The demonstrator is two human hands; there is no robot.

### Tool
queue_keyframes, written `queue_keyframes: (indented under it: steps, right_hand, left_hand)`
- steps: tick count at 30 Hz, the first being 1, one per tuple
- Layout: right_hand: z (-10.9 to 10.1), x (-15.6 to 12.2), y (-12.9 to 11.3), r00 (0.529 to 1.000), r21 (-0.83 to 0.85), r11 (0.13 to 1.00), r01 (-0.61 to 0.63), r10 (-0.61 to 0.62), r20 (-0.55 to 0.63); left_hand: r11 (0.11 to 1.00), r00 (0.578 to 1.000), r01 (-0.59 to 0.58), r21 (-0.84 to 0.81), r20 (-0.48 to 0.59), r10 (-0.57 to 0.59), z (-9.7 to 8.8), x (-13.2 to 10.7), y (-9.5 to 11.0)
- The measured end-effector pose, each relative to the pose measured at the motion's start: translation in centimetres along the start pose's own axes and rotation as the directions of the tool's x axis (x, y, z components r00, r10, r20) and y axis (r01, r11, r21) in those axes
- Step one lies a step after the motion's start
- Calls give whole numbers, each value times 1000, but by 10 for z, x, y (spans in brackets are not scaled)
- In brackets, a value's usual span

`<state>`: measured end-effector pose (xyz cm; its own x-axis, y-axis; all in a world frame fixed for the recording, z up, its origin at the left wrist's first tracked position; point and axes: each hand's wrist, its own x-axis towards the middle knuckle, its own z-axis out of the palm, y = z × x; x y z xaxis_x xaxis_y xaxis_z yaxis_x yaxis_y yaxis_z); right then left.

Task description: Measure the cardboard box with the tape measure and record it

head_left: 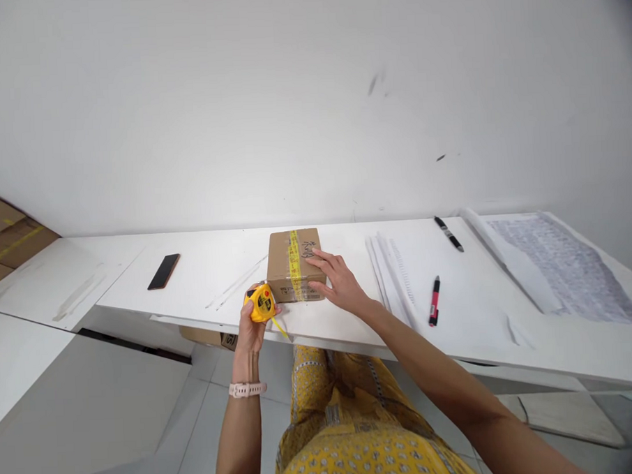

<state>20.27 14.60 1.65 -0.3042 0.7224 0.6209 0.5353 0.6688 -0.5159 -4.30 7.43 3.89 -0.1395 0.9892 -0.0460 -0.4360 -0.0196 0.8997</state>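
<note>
A small cardboard box (286, 263) sealed with yellow tape and marked with handwriting sits on the white table (213, 269) near its front edge. My right hand (337, 281) lies on the box's right side, fingers stretched flat over the top. My left hand (253, 322) is closed around a yellow tape measure (261, 303) just left of the box's front corner. A short length of yellow blade hangs down from the tape measure past the table edge.
A dark phone (164, 271) lies at the table's left. Right of the box are stacked printed sheets (396, 275), a red pen (435, 300), a black marker (448, 232) and a large printed paper (558, 265). Cardboard boxes (7, 236) are piled at far left.
</note>
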Motion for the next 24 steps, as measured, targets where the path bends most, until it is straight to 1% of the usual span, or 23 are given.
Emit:
queue_keyframes:
  steps: [2,5,8,10,12,14,16,19,21,24]
  right_hand:
    - [-2,0,-2,999,11,1000,-8,8,-51]
    - [-15,2,-9,992,31,999,-21,24,-122]
    - [-36,8,-22,990,17,999,-48,50,-134]
    - [-49,14,-31,988,-20,995,-100,97,-124]
    - [-55,21,-39,982,-66,985,-160,152,-115]
    - [-55,27,-45,975,-104,975,-198,185,-126]
    - [-49,33,-50,975,-106,977,-184,168,-146]
    - [-38,40,-56,990,-14,996,-88,86,-108]
    - [-33,43,-59,995,48,997,-60,63,-72]
    - [-31,50,-60,994,58,995,-76,80,-68]
  left_hand:
    - [1000,1000,9,12,30,-9,4,1,1]
    - [997,995,42,62,91,-48,13,-8,9]
    - [995,991,49,86,124,-60,22,-21,26]
    - [994,989,35,105,141,-49,28,-27,39]
    - [990,986,20,143,161,-43,34,-30,50]
    - [982,986,9,186,162,-39,40,-30,55]
    - [978,991,-29,207,133,1,46,-30,56]
    - [960,982,-180,216,92,164,56,-33,53]
    - [944,968,-245,222,109,226,65,-34,52]
    - [945,968,-226,237,163,190,79,-29,53]
